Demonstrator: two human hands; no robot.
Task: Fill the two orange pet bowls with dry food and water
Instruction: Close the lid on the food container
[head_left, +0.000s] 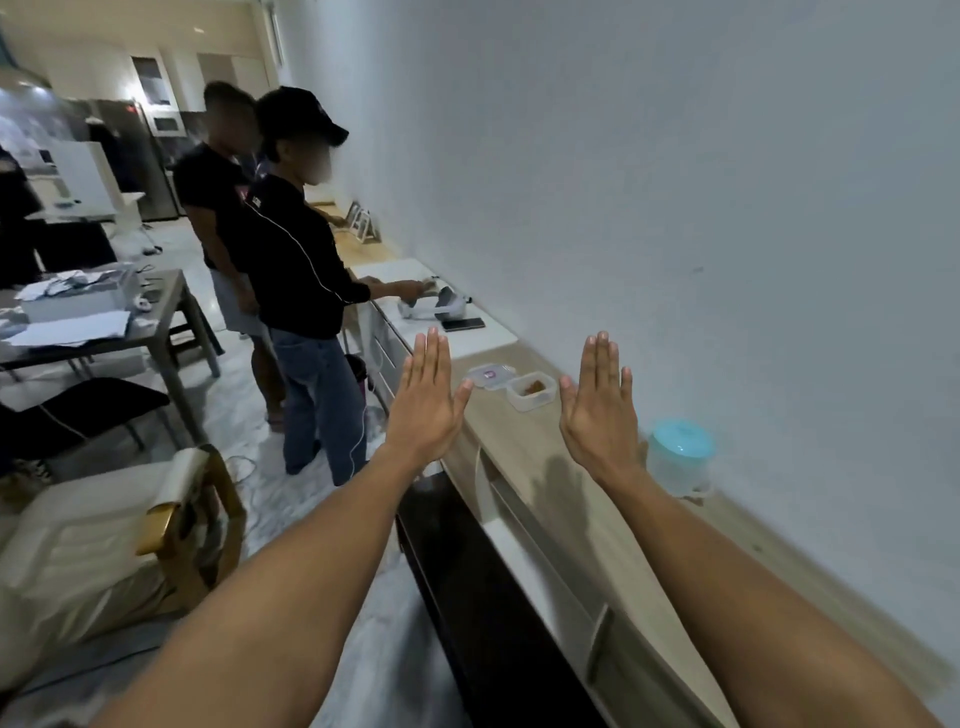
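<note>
Both arms out straight over the wooden counter (524, 457). Left hand (426, 402) and right hand (600, 410) flat, fingers straight and together, backs to the camera, holding nothing, touching nothing. Dry food: brown stuff in a small clear tub (529, 396), sitting uncovered on the counter, seen between the two hands. Its lid (489, 374) lies flat just beside it on the far-left side. Clear jar with teal lid (680, 457) stands by the wall just right of the right hand; contents too blurred to tell. Further down the counter: dark phone (462, 325) and a white device (441, 307), with two people (296, 260) standing there.
</note>
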